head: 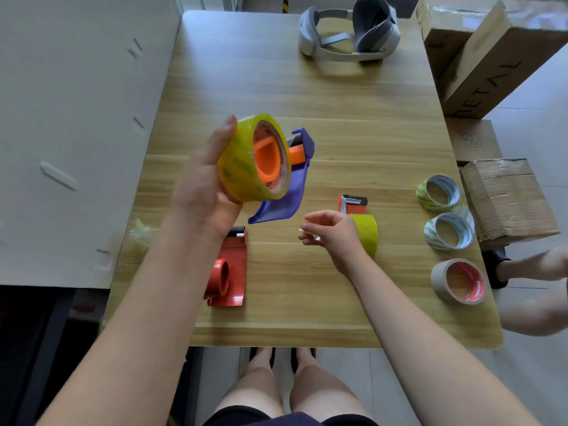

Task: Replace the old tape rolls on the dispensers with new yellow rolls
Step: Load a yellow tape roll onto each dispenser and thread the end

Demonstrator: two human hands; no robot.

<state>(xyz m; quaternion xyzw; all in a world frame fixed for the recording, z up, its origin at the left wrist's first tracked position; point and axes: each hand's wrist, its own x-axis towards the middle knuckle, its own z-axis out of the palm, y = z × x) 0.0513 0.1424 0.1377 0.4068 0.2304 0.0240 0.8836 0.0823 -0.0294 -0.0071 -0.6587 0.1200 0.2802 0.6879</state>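
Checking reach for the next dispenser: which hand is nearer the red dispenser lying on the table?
Left. The left hand, holding the yellow roll, is just above the red dispenser. The right hand is off to its right.

A wooden table [338,96] stands beside a white panel [76,118], perhaps a wall, with cardboard boxes [479,56] alongside.

Wooden table [338,96], red dispenser [229,272], orange dispenser [353,204], three tape rolls [448,230], white headset [347,29]
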